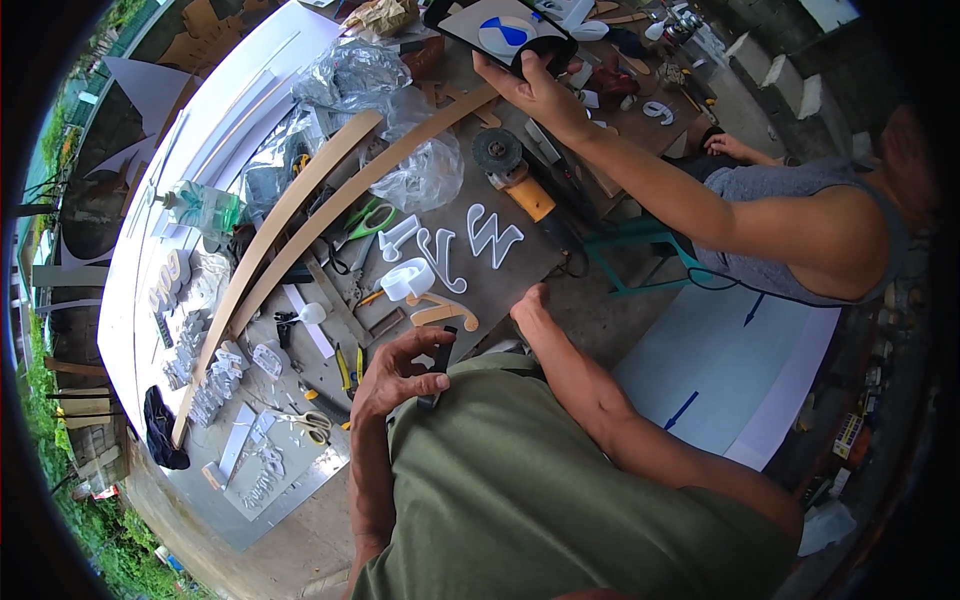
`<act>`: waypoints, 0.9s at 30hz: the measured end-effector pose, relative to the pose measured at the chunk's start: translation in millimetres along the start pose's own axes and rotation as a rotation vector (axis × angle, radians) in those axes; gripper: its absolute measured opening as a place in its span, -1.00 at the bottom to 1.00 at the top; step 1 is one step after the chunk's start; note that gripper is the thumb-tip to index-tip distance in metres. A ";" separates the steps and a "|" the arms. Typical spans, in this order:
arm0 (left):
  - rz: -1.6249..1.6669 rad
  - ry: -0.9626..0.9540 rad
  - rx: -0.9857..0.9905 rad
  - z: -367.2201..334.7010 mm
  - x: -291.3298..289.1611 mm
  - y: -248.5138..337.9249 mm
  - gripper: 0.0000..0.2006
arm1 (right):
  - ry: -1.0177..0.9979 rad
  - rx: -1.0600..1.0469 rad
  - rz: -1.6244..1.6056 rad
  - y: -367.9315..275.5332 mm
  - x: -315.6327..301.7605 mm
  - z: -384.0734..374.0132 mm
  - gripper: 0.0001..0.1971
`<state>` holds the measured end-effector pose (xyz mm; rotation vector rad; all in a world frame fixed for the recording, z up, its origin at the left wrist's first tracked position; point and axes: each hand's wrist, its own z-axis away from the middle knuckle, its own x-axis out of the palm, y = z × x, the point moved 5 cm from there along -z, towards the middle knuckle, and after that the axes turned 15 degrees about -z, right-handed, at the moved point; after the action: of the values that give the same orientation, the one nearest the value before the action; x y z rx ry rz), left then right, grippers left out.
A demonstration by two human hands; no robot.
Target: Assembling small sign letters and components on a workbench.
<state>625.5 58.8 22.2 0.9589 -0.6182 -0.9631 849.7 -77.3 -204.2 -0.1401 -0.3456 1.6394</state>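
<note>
My left hand [402, 378] is at the table's near edge, thumb and fingers closed on a thin black slab-shaped object [438, 368] seen nearly edge-on. My right hand [530, 300] rests by the table edge at the right; it is strongly foreshortened and its fingers do not show. Beyond the hands lie a wooden letter-like cutout [442, 314], a white roll of strip [407, 280] and white hollow letter shapes [492, 237]. Another person's hand [535, 95] holds a black-cased device [505, 35] over the far side of the table.
An angle grinder [525, 190] lies near the right table edge. Two long curved wooden strips [270, 245] cross the table. Scissors [312, 427], yellow-handled pliers [350, 368] and clear plastic bags [425, 165] lie about. The person in a grey top [800, 215] sits at the right, beside a white panel [700, 360].
</note>
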 end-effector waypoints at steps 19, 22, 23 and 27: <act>0.057 0.064 -0.023 -9.4 1.3 3.4 -0.34 | -0.274 0.028 0.678 -72.1 41.0 241.9 -0.62; 0.063 0.067 -0.015 -12.5 1.3 6.4 -0.35 | -0.302 0.034 0.750 -74.2 49.2 253.0 -0.60; 0.068 0.061 0.000 -13.4 1.1 7.6 -0.36 | -0.350 -0.042 0.812 -69.2 39.0 235.8 -0.54; 0.006 0.090 0.046 -14.0 -4.8 2.1 -0.37 | -0.575 -0.352 1.059 -45.9 -2.9 157.1 -0.20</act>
<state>635.3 69.2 17.4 1.0352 -0.5688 -0.8990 847.3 -99.2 -42.0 -0.1183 -1.1407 2.6461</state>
